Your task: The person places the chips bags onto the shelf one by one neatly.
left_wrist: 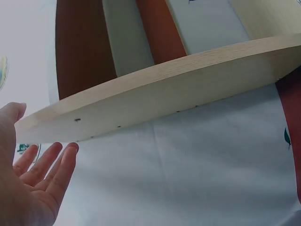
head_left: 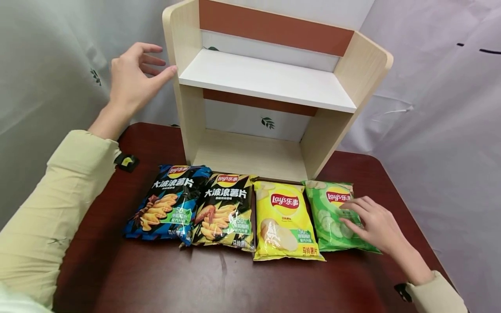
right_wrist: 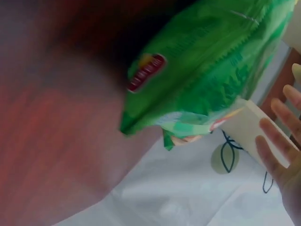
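My left hand [head_left: 133, 80] is raised beside the left side panel [head_left: 182, 39] of a small wooden desk shelf, fingers parted and holding nothing. In the head view its thumb tip overlaps the panel's front edge. Over the right part of a green bag of Lay's chips [head_left: 326, 213] hovers my right hand [head_left: 377, 224], fingers spread and loosely bent. In the right wrist view that hand's fingers [right_wrist: 277, 134] stand apart from the bag. Left of the green bag lie a yellow chip bag [head_left: 283, 208], a black-and-gold one [head_left: 227, 204] and a blue-and-black one [head_left: 166, 202], side by side.
The shelf has a white upper board [head_left: 266, 80], a pale bottom board [head_left: 250, 156] and a reddish-brown back strip [head_left: 274, 24]. It stands behind the bags on a dark red-brown table [head_left: 219, 287]. Pale cloth [head_left: 438, 152] hangs around the table.
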